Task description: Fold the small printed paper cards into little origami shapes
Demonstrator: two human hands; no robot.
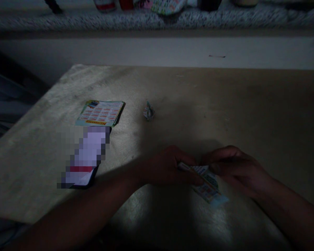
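Between both hands, above the near part of the table, is a printed paper card [208,190], partly folded, with white, green and pale blue areas. My left hand [167,167] is closed on its left side, thumb on top. At its upper right edge, my right hand [235,167] pinches the paper between thumb and fingers. The fingers hide part of the card. Farther off stands a small folded paper piece [148,112] with a raised tip. To the left lies a stack of similar printed cards [101,113].
A smartphone [87,157] with a lit, pixelated screen lies just nearer than the stack. Behind the pale table [172,83] runs a speckled stone ledge [136,21] bearing several items cut off by the frame's top. The scene is dim, and shadows cover the table's middle.
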